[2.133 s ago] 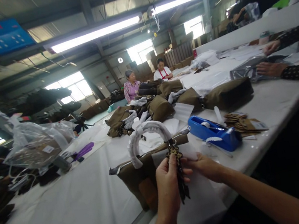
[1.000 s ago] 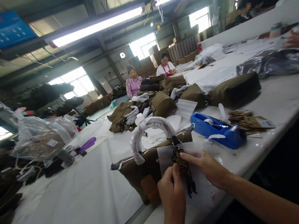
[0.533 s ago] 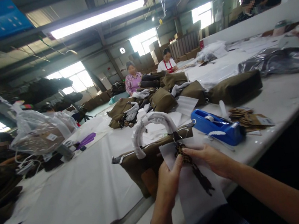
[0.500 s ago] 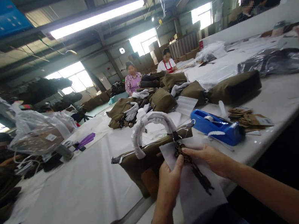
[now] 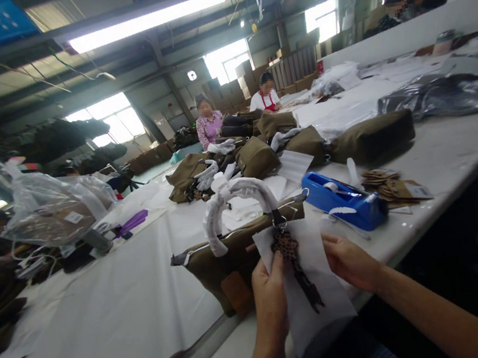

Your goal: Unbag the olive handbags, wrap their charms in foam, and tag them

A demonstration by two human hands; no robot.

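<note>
Charm (image 5: 289, 247) lies on sheet (image 5: 331, 286), long axis eleven-to-five o'clock; I see left hand (image 5: 269, 290) nearer, pinching both, right hand (image 5: 352, 261) holding sheet edge.

The white table (image 5: 446, 159) carries an upright olive handbag (image 5: 209, 275), a heap of similar bags (image 5: 256, 158), a blue tape dispenser (image 5: 363, 210), brown tags (image 5: 389, 187) and a dark plastic-wrapped bundle (image 5: 436, 97).
</note>
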